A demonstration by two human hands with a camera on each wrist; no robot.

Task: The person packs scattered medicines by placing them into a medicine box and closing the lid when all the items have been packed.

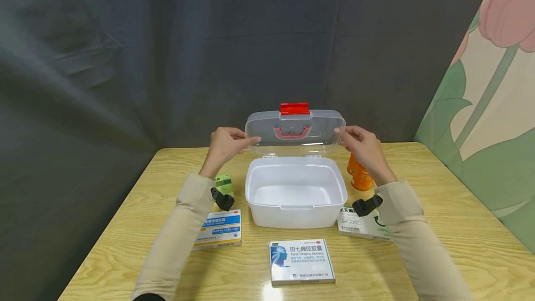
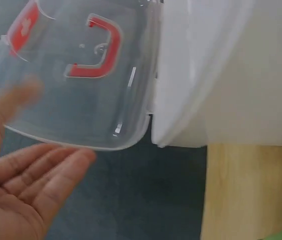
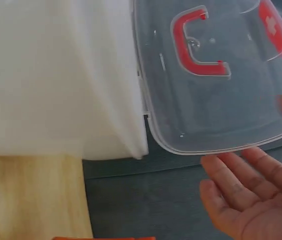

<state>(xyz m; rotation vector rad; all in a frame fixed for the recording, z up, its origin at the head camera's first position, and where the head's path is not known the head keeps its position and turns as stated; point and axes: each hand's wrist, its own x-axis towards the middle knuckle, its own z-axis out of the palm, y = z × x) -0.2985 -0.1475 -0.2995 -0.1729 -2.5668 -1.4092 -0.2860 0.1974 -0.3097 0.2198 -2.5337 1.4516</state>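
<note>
A white plastic box [image 1: 296,216] stands on the table with its hinged transparent lid [image 1: 267,127] raised at the back. The lid carries a red handle [image 2: 112,52] and a red latch [image 1: 294,108] with a white cross. My left hand [image 1: 227,145] is at the lid's left edge, fingers extended along the outside of the rim and thumb over the inner face. On the opposite edge, my right hand [image 1: 362,145] mirrors it, with fingertips [image 3: 212,162] by the rim. Both thumbs look blurred and spread from the fingers in the wrist views.
A white-and-blue medicine box [image 1: 302,264] lies in front. Another blue-and-white carton [image 1: 221,227] is at the left, near a green box [image 1: 224,184]. To the right are orange bottles [image 1: 361,178] and a white-green carton [image 1: 361,226]. A dark curtain [image 1: 251,50] hangs behind.
</note>
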